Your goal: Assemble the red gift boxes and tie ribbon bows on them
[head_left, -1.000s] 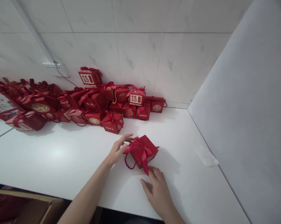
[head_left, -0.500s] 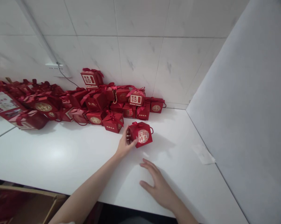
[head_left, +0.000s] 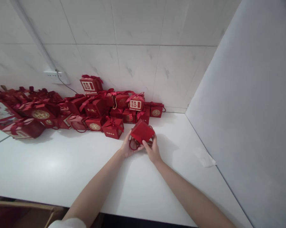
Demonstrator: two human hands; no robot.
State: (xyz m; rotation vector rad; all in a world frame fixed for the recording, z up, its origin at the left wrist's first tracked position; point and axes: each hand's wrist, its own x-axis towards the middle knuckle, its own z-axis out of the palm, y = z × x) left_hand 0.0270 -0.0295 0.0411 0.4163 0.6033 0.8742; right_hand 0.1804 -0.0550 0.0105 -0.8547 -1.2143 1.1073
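Note:
A small red gift box (head_left: 141,131) with a cord handle is tilted up off the white table (head_left: 62,164), its plain side toward me. My left hand (head_left: 128,146) grips its left side, fingers wrapped round the edge. My right hand (head_left: 152,148) holds its lower right side with fingers curled against it. Both hands are just in front of the pile of red gift boxes (head_left: 95,107) that lies along the tiled wall.
More red boxes with ribbons and gold seals (head_left: 26,114) stretch to the left along the wall. A white power strip (head_left: 56,76) with a cable hangs on the tiles. A grey panel (head_left: 252,110) closes the right side. A cardboard carton edge (head_left: 21,207) shows below the table.
The box went from lying near me, to being carried by the left hand toward the pile, and now both hands hold it, turned so its plain side faces me. My right hand came up off the table.

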